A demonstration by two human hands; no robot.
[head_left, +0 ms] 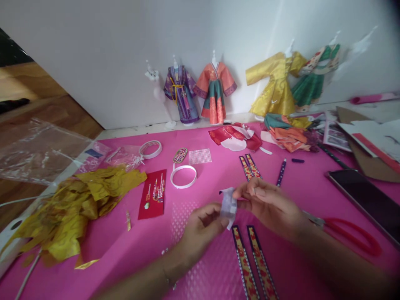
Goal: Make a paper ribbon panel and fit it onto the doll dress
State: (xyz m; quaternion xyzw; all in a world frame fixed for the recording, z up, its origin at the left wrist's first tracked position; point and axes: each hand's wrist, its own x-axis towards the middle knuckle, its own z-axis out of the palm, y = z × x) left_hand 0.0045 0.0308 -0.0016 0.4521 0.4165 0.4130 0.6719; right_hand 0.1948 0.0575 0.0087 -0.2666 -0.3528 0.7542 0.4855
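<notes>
Between both hands — white paper scrap

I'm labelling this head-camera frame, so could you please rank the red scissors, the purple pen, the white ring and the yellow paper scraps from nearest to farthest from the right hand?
From the right hand:
1. Purple pen, just beyond the hand.
2. Red scissors, to its right, handles toward the near edge.
3. White ring, left of the hand, beyond the left hand.
4. Yellow paper scraps, far left of the pink mat.
</notes>
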